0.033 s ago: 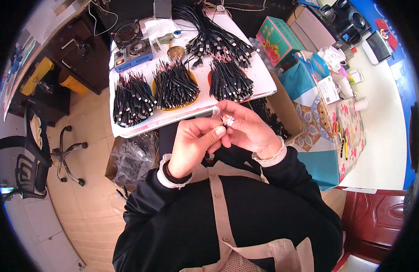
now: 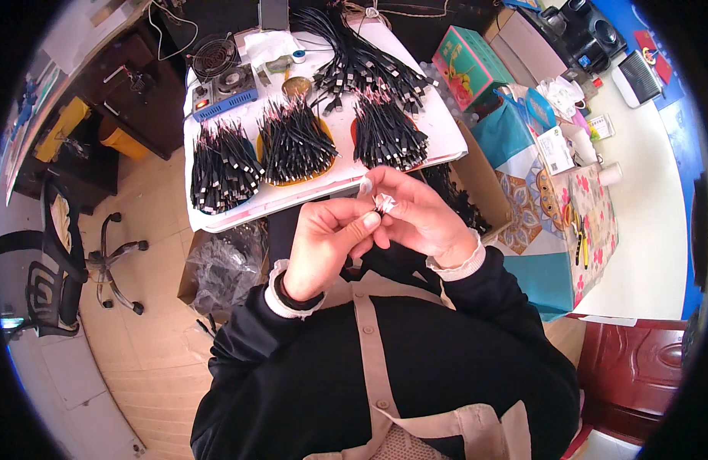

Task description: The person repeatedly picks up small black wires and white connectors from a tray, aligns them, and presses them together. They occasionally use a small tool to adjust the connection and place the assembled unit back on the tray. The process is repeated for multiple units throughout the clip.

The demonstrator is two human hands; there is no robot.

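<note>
Both hands meet just past the near edge of the white table (image 2: 308,201). My left hand (image 2: 327,238) is closed, thumb and fingers pinching a small dark piece whose kind I cannot make out. My right hand (image 2: 423,215) comes in from the other side, its curled fingers closed against the same spot. A crumpled white wrapping (image 2: 385,203) shows at the right thumb, and another white wrapping (image 2: 365,186) covers the right index fingertip. Beyond the hands lie bundles of short black cables (image 2: 296,146) with metal plugs toward me.
Behind the bundles stand a blue electric hot plate device (image 2: 230,98), a small round tin (image 2: 296,87) and longer black cables (image 2: 354,65). Below the table are a clear plastic bag (image 2: 224,268) and a cardboard box (image 2: 488,188). A green carton (image 2: 469,65) sits at right; an office chair (image 2: 44,261) at left.
</note>
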